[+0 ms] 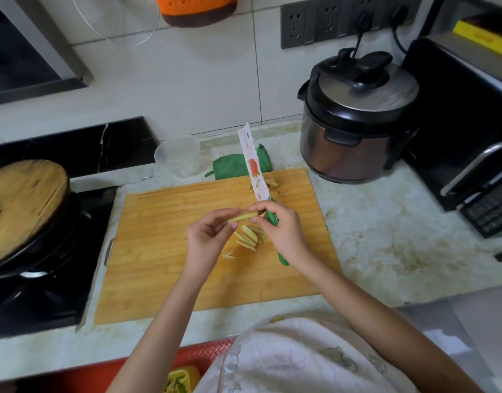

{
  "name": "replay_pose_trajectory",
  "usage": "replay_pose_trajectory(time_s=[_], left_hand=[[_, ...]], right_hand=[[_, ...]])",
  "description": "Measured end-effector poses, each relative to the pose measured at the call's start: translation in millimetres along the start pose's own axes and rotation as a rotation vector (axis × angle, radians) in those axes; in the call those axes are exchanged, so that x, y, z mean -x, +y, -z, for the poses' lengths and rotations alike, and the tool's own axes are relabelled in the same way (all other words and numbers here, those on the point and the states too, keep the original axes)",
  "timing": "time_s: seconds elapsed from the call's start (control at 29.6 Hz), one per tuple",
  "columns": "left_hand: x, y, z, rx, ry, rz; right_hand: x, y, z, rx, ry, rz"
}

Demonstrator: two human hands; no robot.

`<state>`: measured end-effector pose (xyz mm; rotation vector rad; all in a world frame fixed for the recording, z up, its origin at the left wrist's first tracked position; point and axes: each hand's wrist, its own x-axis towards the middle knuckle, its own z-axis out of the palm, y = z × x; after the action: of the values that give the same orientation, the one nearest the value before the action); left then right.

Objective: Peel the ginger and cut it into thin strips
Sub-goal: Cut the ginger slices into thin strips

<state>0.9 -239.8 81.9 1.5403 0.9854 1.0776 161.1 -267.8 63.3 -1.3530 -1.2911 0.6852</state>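
Over the wooden cutting board (164,279) our left hand (206,236) and right hand (285,232) pinched the ginger piece (242,217) by its ends, long axis running left-right, the right also gripping the far-pointing knife (254,165).

Cutting board (164,251) centre on surface (386,236); ginger slices (248,236) on board; cooker (354,123) behind right; lidded wok (25,217) left.

left hand (207,236), right hand (281,225): pinch ginger piece (242,217) | knife (255,168): right hand (blade away) | slices (248,236): on board (159,251)
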Motion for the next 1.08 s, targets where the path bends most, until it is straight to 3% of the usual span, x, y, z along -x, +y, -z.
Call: replay_pose_trajectory(time_s=[0.1,0.27,0.37,0.51,0.61,0.78,0.88,1.01,1.08], left_hand=[[4,1,1,0.124,0.091,0.124],[7,-4,11,0.145,0.075,0.288],[10,-9,20,0.297,0.123,0.448],[19,-24,33,0.280,0.144,0.567],[22,-40,58,0.159,0.136,0.610],[25,-72,100,-0.022,-0.110,0.777],[24,-97,113,-0.202,-0.224,0.666],[22,-118,121,-0.584,-0.399,0.231],[23,-123,123,-0.620,-0.470,0.116]], right_hand=[[1,2,-2,0.056,0.021,0.038],[6,5,-7,0.219,0.015,0.186],[12,4,-18,0.279,-0.006,0.264],[24,7,-37,0.340,-0.065,0.252],[29,-3,-41,0.335,-0.311,0.080],[49,-7,-44,0.246,-0.577,-0.248],[63,-7,-51,0.232,-0.609,-0.343],[85,-10,-63,0.237,-0.570,-0.414],[92,-9,-64,0.258,-0.556,-0.390]])
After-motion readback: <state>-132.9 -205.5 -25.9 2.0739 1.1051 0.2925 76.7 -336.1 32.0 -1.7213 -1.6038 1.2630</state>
